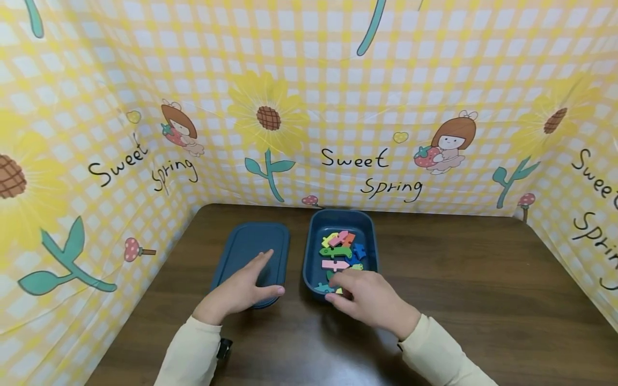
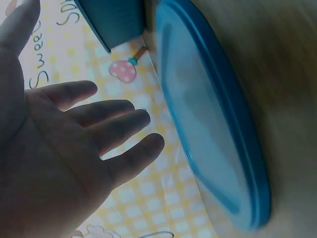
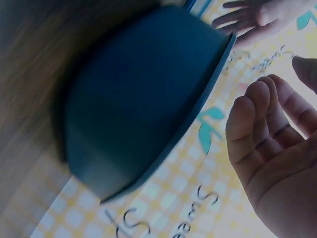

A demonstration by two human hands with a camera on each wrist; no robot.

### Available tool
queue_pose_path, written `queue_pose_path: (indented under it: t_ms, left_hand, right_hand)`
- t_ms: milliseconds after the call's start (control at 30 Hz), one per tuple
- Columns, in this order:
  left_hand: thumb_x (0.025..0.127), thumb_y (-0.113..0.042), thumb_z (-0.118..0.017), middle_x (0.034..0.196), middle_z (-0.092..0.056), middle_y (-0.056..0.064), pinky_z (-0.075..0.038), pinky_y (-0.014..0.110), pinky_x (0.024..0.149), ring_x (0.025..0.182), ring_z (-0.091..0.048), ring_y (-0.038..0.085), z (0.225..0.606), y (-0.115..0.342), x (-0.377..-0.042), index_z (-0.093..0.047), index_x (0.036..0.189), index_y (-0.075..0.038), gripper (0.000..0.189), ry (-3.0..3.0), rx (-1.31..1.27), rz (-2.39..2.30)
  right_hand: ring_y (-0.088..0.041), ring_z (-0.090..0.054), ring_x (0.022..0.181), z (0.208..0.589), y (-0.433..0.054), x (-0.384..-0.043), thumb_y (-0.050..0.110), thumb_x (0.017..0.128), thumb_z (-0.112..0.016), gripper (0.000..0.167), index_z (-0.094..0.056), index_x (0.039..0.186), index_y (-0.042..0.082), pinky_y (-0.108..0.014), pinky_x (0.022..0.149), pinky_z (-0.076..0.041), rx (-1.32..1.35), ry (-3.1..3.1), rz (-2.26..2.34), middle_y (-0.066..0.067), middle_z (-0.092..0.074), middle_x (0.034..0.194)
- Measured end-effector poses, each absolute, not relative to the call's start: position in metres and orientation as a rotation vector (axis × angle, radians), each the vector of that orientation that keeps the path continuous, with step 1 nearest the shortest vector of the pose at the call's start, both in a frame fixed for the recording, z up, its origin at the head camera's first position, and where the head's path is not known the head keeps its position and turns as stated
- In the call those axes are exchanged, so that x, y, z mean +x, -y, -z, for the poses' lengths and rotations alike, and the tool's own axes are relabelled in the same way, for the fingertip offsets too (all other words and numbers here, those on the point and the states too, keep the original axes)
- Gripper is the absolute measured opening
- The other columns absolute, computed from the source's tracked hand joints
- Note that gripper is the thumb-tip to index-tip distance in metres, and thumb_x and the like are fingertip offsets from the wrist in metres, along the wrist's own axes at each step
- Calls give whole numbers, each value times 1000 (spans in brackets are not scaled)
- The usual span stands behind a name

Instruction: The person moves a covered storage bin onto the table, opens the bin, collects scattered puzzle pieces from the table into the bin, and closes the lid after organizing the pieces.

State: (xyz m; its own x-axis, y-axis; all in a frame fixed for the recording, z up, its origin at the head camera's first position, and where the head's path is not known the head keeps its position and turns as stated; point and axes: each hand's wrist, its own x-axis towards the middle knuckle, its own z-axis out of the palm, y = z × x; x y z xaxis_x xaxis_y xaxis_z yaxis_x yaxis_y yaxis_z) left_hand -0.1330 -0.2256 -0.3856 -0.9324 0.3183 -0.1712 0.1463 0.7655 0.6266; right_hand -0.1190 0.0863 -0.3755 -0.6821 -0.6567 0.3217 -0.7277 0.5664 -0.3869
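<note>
A dark blue box point(image 1: 338, 221) sits toward the back of the table, its top uncovered. Inside lie several coloured flat pieces, among them a green piece point(image 1: 336, 252), a pink piece point(image 1: 334, 265) and a blue piece point(image 1: 359, 251). My right hand point(image 1: 372, 300) hovers over the box's near end, fingers loosely bent; the right wrist view shows nothing in its grasp. Left of the box lies a matching blue lid point(image 1: 260, 236). Above the lid my left hand point(image 1: 238, 289) is spread, and its palm point(image 2: 69, 144) holds nothing in the left wrist view.
The brown wooden table point(image 1: 458, 279) extends to both sides of the box and toward me. A yellow checked cloth point(image 1: 338, 107) with printed flowers and lettering stands as a wall behind and along both sides. The box's far end is close to this cloth.
</note>
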Motion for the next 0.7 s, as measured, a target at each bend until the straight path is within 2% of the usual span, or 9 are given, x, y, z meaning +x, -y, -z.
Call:
queue_pose_path:
  t_ms: [200,400,567,700]
  left_hand:
    - [91,-57,-69,165,-10,24,-20,68,110,149,-12,46,388,243,-131,-16,163,-9,102,-2715,359,-884]
    - [90,-56,-71,163,-13,29,-14,74,107,148,-9,49,392,261,-130,-18,161,-3,103,-2752,336,-817]
    - [89,-55,-73,161,-11,33,-15,77,104,146,-11,52,399,277,-127,-14,161,0,108,-2749,263,-777]
    - [87,-57,-74,159,-11,38,-17,79,101,144,-14,56,404,287,-127,-12,160,3,113,-2774,237,-708]
  right_hand:
    - [-3,-48,65,379,-67,-111,33,98,-68,21,-73,106,14,-19,58,-44,1246,2676,-786,12,-53,75]
    - [-1,-50,68,384,-38,-107,35,99,-67,20,-72,106,17,-16,61,-45,1290,2753,-754,10,-61,84]
    - [-3,-53,74,389,-6,-110,37,99,-67,29,-71,117,16,-19,66,-48,1293,2839,-721,3,-66,98]
    - [-6,-54,75,395,15,-113,39,97,-69,42,-65,131,14,-24,68,-51,1219,2927,-709,-3,-62,109]
